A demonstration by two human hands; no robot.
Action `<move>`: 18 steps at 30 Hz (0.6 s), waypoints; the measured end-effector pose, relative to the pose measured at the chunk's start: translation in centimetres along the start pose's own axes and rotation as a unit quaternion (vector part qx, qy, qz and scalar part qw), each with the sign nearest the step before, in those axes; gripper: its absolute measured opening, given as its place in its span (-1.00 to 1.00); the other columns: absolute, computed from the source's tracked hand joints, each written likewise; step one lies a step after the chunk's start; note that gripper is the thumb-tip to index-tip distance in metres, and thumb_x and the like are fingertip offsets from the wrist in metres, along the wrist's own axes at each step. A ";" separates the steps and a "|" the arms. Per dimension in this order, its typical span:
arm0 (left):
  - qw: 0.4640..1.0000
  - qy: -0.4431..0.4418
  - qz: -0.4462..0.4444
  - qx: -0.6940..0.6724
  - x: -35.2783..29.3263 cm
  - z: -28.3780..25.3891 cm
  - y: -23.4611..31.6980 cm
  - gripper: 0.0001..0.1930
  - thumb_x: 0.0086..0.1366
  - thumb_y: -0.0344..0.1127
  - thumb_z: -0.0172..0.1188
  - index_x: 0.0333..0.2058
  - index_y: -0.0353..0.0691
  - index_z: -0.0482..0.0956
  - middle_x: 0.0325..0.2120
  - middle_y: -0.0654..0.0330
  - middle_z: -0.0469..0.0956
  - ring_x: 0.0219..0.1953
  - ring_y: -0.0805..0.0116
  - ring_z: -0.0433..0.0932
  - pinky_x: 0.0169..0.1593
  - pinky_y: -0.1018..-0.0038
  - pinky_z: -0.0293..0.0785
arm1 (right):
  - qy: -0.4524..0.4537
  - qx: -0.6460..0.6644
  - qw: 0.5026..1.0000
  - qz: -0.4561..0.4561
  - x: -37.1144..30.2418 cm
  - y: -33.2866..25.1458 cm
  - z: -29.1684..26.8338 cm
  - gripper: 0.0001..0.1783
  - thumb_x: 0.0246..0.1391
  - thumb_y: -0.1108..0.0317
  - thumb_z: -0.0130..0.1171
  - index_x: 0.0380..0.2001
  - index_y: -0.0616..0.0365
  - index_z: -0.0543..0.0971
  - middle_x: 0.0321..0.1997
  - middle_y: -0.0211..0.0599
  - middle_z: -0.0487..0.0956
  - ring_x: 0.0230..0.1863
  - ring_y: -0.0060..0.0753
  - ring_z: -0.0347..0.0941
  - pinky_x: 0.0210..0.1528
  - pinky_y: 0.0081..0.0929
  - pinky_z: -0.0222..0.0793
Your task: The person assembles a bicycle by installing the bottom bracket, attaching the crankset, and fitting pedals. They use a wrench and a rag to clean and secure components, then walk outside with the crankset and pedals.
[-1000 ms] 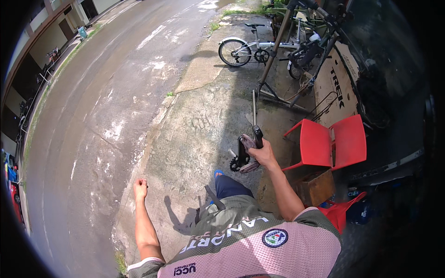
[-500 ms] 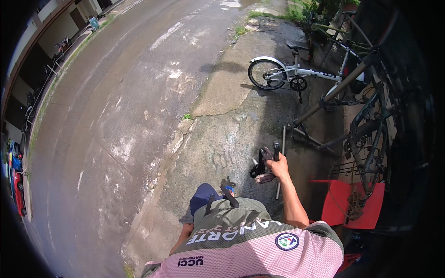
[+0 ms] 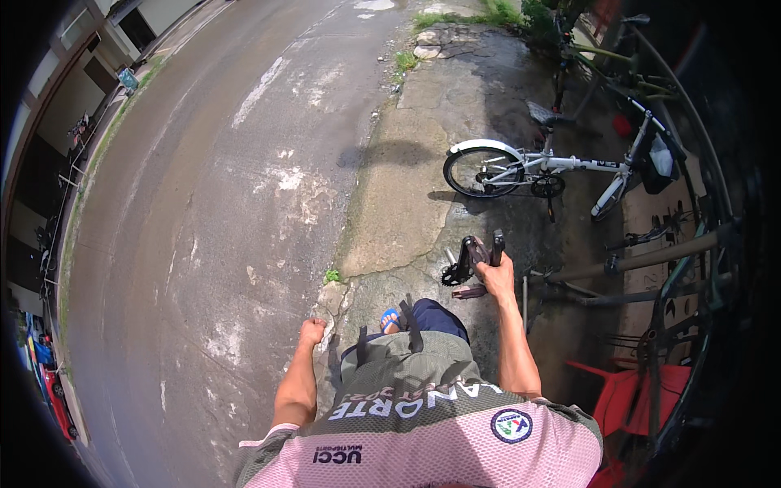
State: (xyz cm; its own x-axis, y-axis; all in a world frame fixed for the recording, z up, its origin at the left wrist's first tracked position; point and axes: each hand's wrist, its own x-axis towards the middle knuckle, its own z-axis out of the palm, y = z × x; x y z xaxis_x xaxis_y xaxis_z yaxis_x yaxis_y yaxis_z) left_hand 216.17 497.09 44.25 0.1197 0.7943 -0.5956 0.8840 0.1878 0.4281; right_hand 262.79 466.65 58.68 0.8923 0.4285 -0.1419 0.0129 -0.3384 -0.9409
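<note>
My right hand [image 3: 498, 276] is closed around a bunch of black bicycle parts. Among them are a crank arm with a small toothed chainring [image 3: 452, 275], a second black arm-like part [image 3: 498, 238] and a dark, flat, pedal-like block [image 3: 468, 291]. A short silvery shaft sticks out beside the chainring. At my left side, my left hand [image 3: 312, 329] hangs with its fingers curled in; whether anything is inside them is hidden. Below my body one foot in a blue flip-flop [image 3: 390, 320] shows on the concrete.
Ahead to the right stands a white folding bicycle [image 3: 561, 163]. Bare bicycle frames and brown poles [image 3: 651, 259] crowd the right side near a red plastic chair [image 3: 643, 398]. An asphalt road [image 3: 203, 244] runs along the left, beside the cracked concrete strip [image 3: 399, 220].
I have moved forward, and the poles and chair now lie farther right. My left hand has swung forward into view; my right hand keeps hold of the parts.
</note>
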 end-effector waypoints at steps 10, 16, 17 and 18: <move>0.933 0.103 0.307 -0.157 27.0 -11.0 50.0 -0.69 0.43 -0.15 0.25 -0.08 -0.30 0.66 -0.32 0.14 0.71 -0.30 0.39 0.66 -0.15 0.40 0.58 | 0.046 0.027 0.996 0.069 32.1 -5.4 6.3 -0.76 -0.15 0.44 0.25 -0.32 0.23 0.62 -0.49 -0.51 0.56 -0.47 -0.61 0.40 -0.40 -0.49 0.35; 0.994 -0.063 -0.076 -0.057 31.5 0.6 45.9 -0.65 0.37 -0.11 0.27 -0.05 -0.27 0.64 -0.41 0.12 0.68 -0.44 0.36 0.66 -0.45 0.32 0.59 | 0.060 0.018 0.994 0.088 52.6 -12.2 8.7 -0.80 -0.10 0.40 0.27 -0.38 0.28 0.61 -0.47 -0.46 0.59 -0.44 -0.58 0.44 -0.35 -0.46 0.39; 0.986 -0.082 -0.142 -0.006 31.3 2.0 45.8 -0.66 0.34 -0.13 0.27 -0.11 -0.31 0.67 -0.37 0.11 0.70 -0.38 0.27 0.70 -0.36 0.28 0.63 | 0.065 0.010 0.993 0.093 56.2 -13.2 8.2 -0.81 -0.09 0.40 0.28 -0.38 0.27 0.61 -0.47 -0.46 0.58 -0.44 -0.59 0.44 -0.36 -0.46 0.38; 0.968 -0.169 -0.065 0.171 31.5 2.3 45.3 -0.65 0.29 -0.13 0.29 -0.19 -0.36 0.70 -0.31 0.11 0.73 -0.30 0.18 0.71 -0.24 0.27 0.64 | 0.093 0.039 0.993 0.067 59.0 -15.0 8.1 -0.81 -0.09 0.39 0.30 -0.39 0.26 0.59 -0.51 -0.48 0.54 -0.47 -0.59 0.40 -0.38 -0.45 0.36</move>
State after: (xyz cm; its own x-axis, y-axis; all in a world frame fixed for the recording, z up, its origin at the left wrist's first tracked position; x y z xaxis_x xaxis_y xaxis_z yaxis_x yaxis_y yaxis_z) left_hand 261.01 529.27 43.34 0.0866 0.5309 -0.8430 0.9926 0.0259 0.1183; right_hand 311.56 503.78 61.89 0.9520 0.2190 -0.2140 -0.1391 -0.3132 -0.9394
